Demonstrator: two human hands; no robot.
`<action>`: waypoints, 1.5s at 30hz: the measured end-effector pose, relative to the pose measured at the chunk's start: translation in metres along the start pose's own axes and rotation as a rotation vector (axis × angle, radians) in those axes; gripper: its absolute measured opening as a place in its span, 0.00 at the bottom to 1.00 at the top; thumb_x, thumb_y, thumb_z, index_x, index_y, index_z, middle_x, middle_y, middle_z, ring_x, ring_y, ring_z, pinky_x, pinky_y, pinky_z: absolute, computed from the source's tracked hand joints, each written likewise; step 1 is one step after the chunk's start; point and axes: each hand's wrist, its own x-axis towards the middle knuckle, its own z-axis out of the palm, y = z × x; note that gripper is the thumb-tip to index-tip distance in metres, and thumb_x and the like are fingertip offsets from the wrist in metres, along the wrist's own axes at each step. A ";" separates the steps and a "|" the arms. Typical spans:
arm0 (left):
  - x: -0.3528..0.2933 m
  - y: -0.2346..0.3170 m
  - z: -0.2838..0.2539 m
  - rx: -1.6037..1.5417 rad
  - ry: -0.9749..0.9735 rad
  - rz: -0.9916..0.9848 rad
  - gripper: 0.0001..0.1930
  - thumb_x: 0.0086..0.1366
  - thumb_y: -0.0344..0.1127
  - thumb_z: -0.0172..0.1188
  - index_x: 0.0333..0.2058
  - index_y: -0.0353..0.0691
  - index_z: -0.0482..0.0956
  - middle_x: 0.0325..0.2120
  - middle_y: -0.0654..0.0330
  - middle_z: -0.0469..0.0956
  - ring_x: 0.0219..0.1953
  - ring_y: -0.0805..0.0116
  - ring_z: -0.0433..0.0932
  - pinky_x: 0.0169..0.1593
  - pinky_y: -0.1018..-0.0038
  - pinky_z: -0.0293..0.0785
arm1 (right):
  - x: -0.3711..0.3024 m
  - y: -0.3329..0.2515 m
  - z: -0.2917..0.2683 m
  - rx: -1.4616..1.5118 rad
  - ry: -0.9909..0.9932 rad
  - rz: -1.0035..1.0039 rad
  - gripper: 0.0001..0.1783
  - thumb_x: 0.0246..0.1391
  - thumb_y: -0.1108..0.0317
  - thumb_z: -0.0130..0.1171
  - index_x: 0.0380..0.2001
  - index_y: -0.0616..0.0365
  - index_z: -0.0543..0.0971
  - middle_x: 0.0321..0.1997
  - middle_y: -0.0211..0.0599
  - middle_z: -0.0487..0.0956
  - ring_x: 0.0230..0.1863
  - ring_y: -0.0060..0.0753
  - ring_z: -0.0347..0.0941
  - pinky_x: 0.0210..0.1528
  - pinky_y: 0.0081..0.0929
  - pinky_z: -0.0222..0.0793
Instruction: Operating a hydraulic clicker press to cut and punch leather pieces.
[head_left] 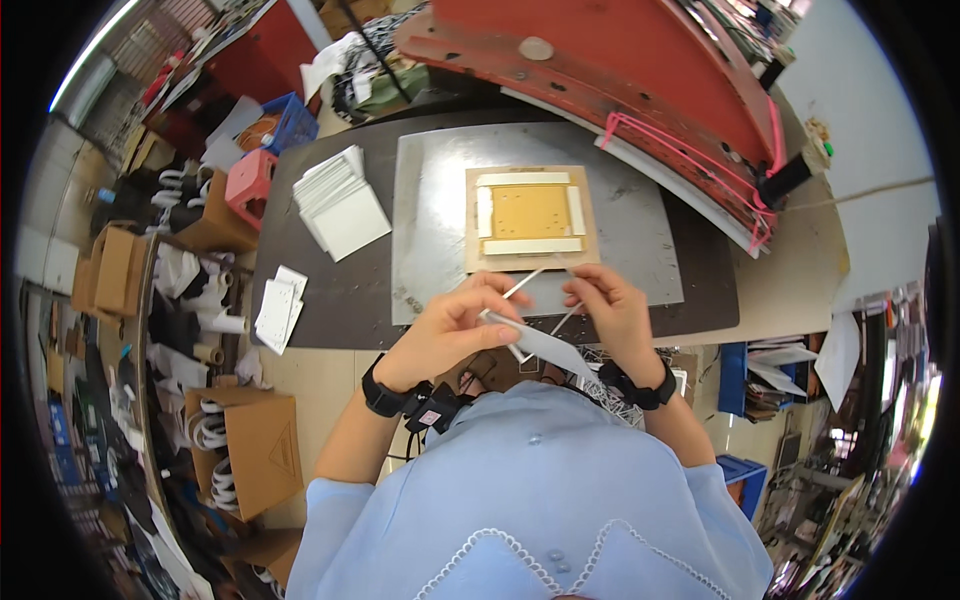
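Head view, looking down over a pale blue shirt [530, 480]. Left hand [455, 325] is pinching the near corner of a small grey-white card [545, 345], fingers closed on it; the card is being held just above the worktop's [330, 290] near edge, tilting down to the right. Right hand [610, 305] is gripping a thin white strip [525, 283] between thumb and fingertips, and the strip is running up-right from the card toward the right fingers. The two hands are sitting close together, not touching, both closed on what they hold. Both wrists are wearing black bands. Just beyond the hands a tan jig board [530, 215] is lying on a grey metal sheet [430, 220]; four white strips are framing an orange square [530, 210] in its middle. Left of the sheet a stack of white cards [342, 203] is fanning out on the dark worktop, and a few more white pieces [280, 305] are lying near its left edge. Behind the sheet a red curved machine part [620, 60] is arching across, with pink cord [690, 150] looped along its rim. Cardboard boxes [260, 440] are standing on the floor to the left.
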 end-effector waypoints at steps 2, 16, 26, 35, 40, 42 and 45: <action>-0.005 -0.011 -0.004 0.020 0.117 0.121 0.04 0.63 0.27 0.62 0.36 0.34 0.78 0.49 0.54 0.74 0.59 0.61 0.68 0.62 0.66 0.68 | -0.002 0.003 -0.004 0.006 0.073 -0.016 0.10 0.62 0.74 0.53 0.44 0.64 0.78 0.35 0.36 0.82 0.33 0.21 0.78 0.35 0.18 0.75; -0.159 0.005 -0.195 0.297 0.834 -0.008 0.15 0.67 0.34 0.58 0.50 0.33 0.76 0.40 0.62 0.80 0.39 0.79 0.76 0.42 0.80 0.72 | -0.080 -0.006 -0.133 -0.569 -0.144 0.266 0.10 0.54 0.72 0.58 0.37 0.68 0.78 0.33 0.41 0.83 0.37 0.30 0.80 0.41 0.24 0.73; -0.085 -0.018 -0.216 1.331 0.824 0.059 0.21 0.60 0.40 0.64 0.48 0.35 0.75 0.44 0.49 0.77 0.48 0.49 0.75 0.51 0.63 0.70 | -0.077 -0.093 -0.043 -0.082 -0.391 -0.103 0.20 0.57 0.61 0.60 0.46 0.66 0.79 0.45 0.42 0.82 0.47 0.35 0.78 0.51 0.28 0.70; -0.015 -0.048 -0.230 1.731 0.738 0.187 0.34 0.54 0.40 0.69 0.58 0.33 0.66 0.58 0.44 0.65 0.59 0.43 0.64 0.61 0.58 0.63 | -0.077 -0.168 0.026 0.662 -1.124 -0.853 0.31 0.57 0.52 0.61 0.54 0.68 0.73 0.53 0.49 0.78 0.54 0.49 0.74 0.56 0.39 0.68; -0.009 -0.035 -0.208 1.695 0.827 0.113 0.28 0.55 0.39 0.69 0.50 0.31 0.69 0.52 0.46 0.70 0.54 0.47 0.69 0.54 0.60 0.66 | -0.081 -0.164 0.029 0.726 -1.113 -0.910 0.30 0.57 0.53 0.60 0.54 0.68 0.73 0.52 0.50 0.77 0.54 0.50 0.73 0.55 0.40 0.68; -0.009 -0.036 -0.208 1.668 0.886 0.135 0.24 0.56 0.38 0.68 0.46 0.32 0.71 0.44 0.47 0.75 0.46 0.51 0.74 0.49 0.63 0.69 | -0.082 -0.163 0.029 0.740 -1.120 -0.920 0.30 0.58 0.54 0.60 0.54 0.68 0.73 0.52 0.50 0.77 0.53 0.50 0.73 0.55 0.40 0.68; -0.015 -0.040 -0.213 1.315 0.928 0.133 0.16 0.61 0.39 0.66 0.40 0.33 0.75 0.30 0.50 0.77 0.30 0.55 0.75 0.39 0.68 0.71 | -0.083 -0.162 0.028 0.760 -1.131 -0.943 0.30 0.58 0.54 0.60 0.54 0.68 0.72 0.52 0.50 0.77 0.53 0.51 0.73 0.55 0.41 0.68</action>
